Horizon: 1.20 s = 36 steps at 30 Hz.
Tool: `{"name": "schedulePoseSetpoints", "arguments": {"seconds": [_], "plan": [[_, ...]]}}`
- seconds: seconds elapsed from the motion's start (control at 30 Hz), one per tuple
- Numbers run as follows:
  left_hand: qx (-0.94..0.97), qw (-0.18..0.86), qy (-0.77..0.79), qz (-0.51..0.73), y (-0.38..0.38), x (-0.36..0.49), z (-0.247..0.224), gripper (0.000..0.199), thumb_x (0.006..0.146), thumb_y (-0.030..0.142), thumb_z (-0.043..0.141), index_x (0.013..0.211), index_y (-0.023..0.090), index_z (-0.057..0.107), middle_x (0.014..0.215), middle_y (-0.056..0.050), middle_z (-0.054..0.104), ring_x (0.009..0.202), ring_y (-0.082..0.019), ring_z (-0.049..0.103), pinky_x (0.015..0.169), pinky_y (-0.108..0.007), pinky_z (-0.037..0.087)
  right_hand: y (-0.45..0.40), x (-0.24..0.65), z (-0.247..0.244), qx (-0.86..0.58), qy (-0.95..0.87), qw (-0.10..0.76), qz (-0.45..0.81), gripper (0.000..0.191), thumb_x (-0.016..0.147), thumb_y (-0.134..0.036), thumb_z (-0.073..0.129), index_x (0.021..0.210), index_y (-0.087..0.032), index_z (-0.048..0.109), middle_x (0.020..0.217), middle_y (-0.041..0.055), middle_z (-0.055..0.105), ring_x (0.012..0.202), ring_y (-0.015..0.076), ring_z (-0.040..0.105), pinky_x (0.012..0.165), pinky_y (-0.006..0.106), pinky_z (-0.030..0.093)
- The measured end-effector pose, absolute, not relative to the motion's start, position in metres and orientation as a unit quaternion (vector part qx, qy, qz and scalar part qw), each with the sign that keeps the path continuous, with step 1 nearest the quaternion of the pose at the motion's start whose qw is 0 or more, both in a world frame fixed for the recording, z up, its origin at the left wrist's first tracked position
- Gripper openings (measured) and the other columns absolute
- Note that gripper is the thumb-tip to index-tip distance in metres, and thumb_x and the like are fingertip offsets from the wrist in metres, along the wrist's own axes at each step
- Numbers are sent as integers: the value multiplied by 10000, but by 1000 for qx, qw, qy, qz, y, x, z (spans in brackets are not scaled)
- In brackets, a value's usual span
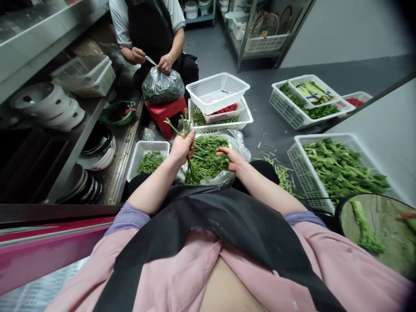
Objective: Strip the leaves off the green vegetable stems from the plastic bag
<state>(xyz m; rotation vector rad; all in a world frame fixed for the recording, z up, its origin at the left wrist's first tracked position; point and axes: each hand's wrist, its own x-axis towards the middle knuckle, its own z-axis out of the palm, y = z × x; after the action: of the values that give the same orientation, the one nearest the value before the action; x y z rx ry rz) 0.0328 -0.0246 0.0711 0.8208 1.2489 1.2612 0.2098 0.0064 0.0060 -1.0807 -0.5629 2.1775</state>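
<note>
While the left grip is pressed together around a bunch of leafy stems, the right grip is level with it at the other side, fingers curled; leaves touch its fingertips, but whether they are pinched cannot be told. Head view: the bunch is held upright over the near left part of a greens pile, its bare stems rising above the fist and its leaves hanging below. The pile lies in a clear bag, spread wide between the wearer's knees. Just left of the bag, a small basket contains similar greens. Beyond the bag, stacked baskets include red vegetables in a lower layer. To the right, trimmings are scattered on the floor, beside a basket of green stalks. At upper left, a co-worker in a black apron holds a pale object, too small to identify, at the top of a filled bag resting on a red stool.
</note>
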Motion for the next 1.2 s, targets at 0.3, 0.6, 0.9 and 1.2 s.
{"name": "schedulePoseSetpoints", "arguments": {"seconds": [0.3,0.6,0.9,1.2], "plan": [[332,667,524,413,-14,33,40,489,739,496,734,634,205,355,398,111,248,293,-14,194,342,-188,88,-21,197,31,-340,-238,187,890,119,889,-144,434,808,-139,522,623,16,557,541,111,524,465,205,434],[334,601,491,535,-2,-5,56,341,695,341,780,763,151,504,529,71,503,302,2,232,326,-177,128,-20,208,16,-331,-244,206,888,135,895,-161,412,784,-156,489,488,-93,296,352,39,204,337,146,207],[456,490,485,563,-34,26,76,398,636,435,802,763,169,535,508,45,545,305,-38,335,318,-197,191,4,209,-5,-501,-95,421,750,239,916,-104,364,698,-194,329,461,-98,264,358,30,226,362,115,260],[414,643,489,419,-13,23,42,357,652,384,800,687,154,528,513,35,508,298,-13,246,318,-206,129,-12,196,29,-304,-263,183,897,117,867,-202,504,760,-161,479,515,-59,367,407,56,313,358,147,264]]}}
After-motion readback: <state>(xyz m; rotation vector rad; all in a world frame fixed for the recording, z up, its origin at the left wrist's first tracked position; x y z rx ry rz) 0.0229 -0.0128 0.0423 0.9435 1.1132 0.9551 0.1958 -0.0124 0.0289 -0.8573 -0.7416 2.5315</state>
